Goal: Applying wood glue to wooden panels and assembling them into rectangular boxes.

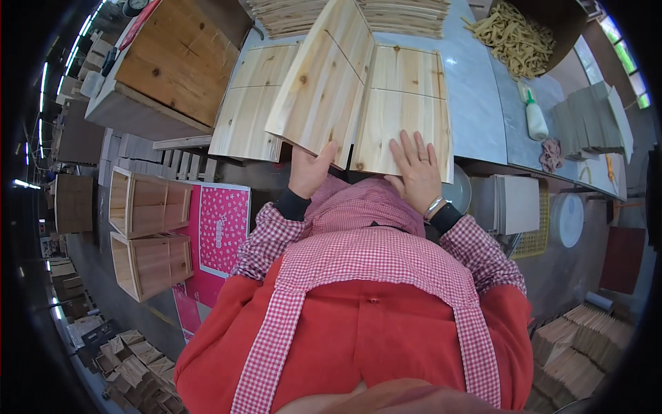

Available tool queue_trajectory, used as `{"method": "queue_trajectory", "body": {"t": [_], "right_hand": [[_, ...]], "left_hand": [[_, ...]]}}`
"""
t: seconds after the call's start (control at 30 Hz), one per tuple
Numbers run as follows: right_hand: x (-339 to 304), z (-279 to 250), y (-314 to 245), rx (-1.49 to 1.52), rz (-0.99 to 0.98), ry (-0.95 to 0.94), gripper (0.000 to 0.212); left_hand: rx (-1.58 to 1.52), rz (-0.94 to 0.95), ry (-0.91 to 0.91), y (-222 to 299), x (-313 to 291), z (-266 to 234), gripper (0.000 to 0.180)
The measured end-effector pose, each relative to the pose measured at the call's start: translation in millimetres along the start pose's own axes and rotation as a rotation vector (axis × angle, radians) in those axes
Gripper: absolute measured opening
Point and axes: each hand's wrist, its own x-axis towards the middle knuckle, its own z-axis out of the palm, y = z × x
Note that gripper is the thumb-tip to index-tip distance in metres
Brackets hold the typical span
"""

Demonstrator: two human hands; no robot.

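Observation:
A pale wooden panel (321,83) with a groove across it is raised and tilted over the bench. Its near lower edge is in my left hand (310,169), the thumb on the near face and the other fingers hidden under it. To the right lies a second grooved panel (400,103) on a pile. My right hand (418,169) rests flat on its near end, fingers spread, holding nothing. Left of the raised panel, another grooved panel (245,107) lies flat, partly covered by it.
Wood strips (407,17) are stacked at the back. A large wooden box (172,62) stands left. Right are a glue bottle (536,121), a rag (551,155), a heap of curled strips (514,41) and grey boards (593,121). Two wooden boxes (152,203) stand lower left, beside pink cartons (224,228).

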Motion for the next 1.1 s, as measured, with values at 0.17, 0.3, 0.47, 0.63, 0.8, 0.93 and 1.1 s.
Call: {"method": "queue_trajectory", "body": {"t": [0.17,0.3,0.47,0.63,0.8,0.93,1.1], "right_hand": [[0,0,1,0.022,0.004,-0.007,0.075],[-1,-1,4,0.049,0.003,-0.021,0.075],[-3,-7,8,0.027,0.024,-0.044,0.075],[0,-3,25,0.226,-0.022,0.033,0.061],[0,-46,164,0.102,0.254,0.647,0.034],[-65,-84,305,-0.522,0.764,0.723,0.021],[-60,-137,333,-0.418,1.055,0.178,0.017]], "left_hand": [[0.082,0.048,0.001,5,5,16,0.027],[0.196,0.029,-0.027,16,2,29,0.023],[0.418,-0.018,-0.111,14,2,35,0.021],[0.215,-0.077,-0.047,-7,0,15,0.027],[0.160,-0.130,-0.048,-3,3,17,0.030],[0.125,-0.073,-0.038,-9,5,22,0.031],[0.093,-0.086,-0.048,-12,6,20,0.029]]}}
